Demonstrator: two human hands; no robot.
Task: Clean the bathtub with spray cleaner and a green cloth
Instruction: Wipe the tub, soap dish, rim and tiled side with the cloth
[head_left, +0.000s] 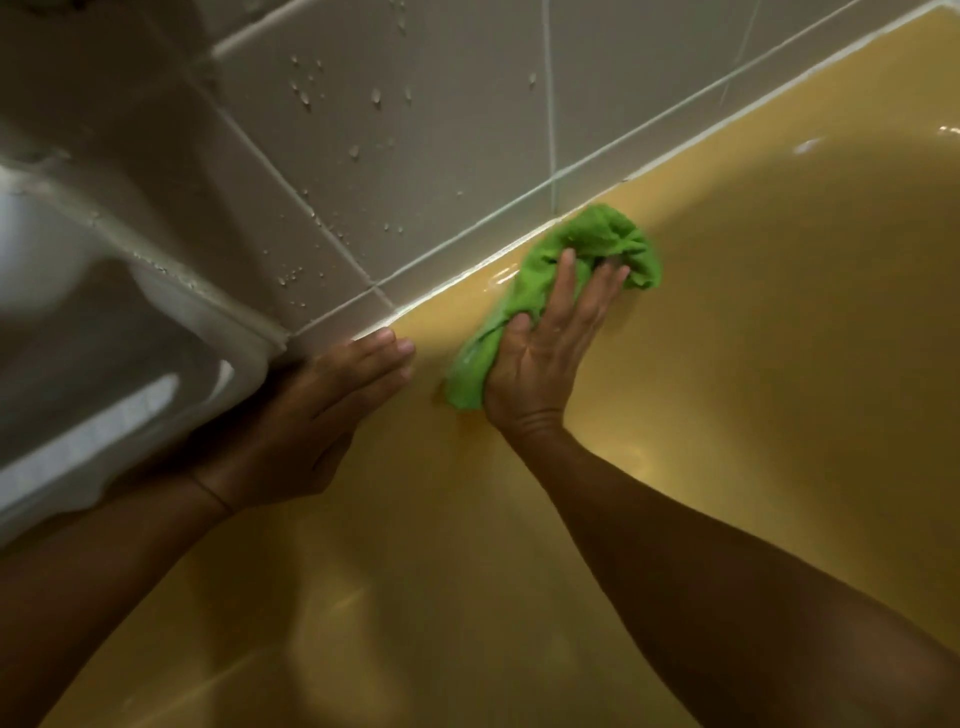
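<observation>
Head view, centre of frame: I note the right hand (545, 348) laid flat on the green cloth (602, 234), fingers spread and pressing it onto the bathtub (779, 364) rim, against the tiled wall (415, 130). Left hand (311, 410), fingers straight and holding nothing, rests on the rim below the sink (130, 338).

Risk: the rim looks wet and glossy, so the bracing hand may slide. The bunched cloth may skip the seam.

Spray cleaner is not in view. Cloth under the palm is hidden. Upper left is blurred.
</observation>
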